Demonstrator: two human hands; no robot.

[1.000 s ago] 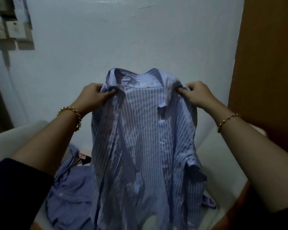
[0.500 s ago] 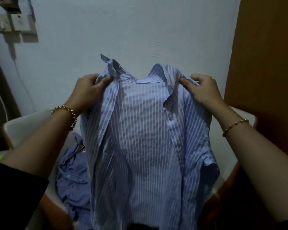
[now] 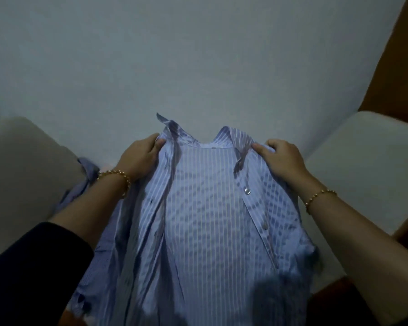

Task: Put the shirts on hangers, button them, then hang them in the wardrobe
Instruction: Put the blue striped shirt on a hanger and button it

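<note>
A light blue striped shirt [image 3: 205, 222] hangs open in front of me, unbuttoned, its inside back facing me. My left hand [image 3: 139, 158] pinches the left front edge near the collar. My right hand [image 3: 280, 161] grips the right shoulder by the collar, beside the button placket. Both hands hold the shirt up and spread apart. A second blue shirt [image 3: 80, 184] lies crumpled behind my left forearm, mostly hidden. No hanger shows.
A white armchair surrounds the shirt, with its left arm [image 3: 26, 175] and right arm [image 3: 363, 165] on either side. A pale wall [image 3: 198, 67] rises behind. A brown wooden panel [image 3: 396, 67] stands at the far right.
The view has tilted down and the shirt has lowered toward the chair seat. Both hands keep the same hold on the shirt near the collar.
</note>
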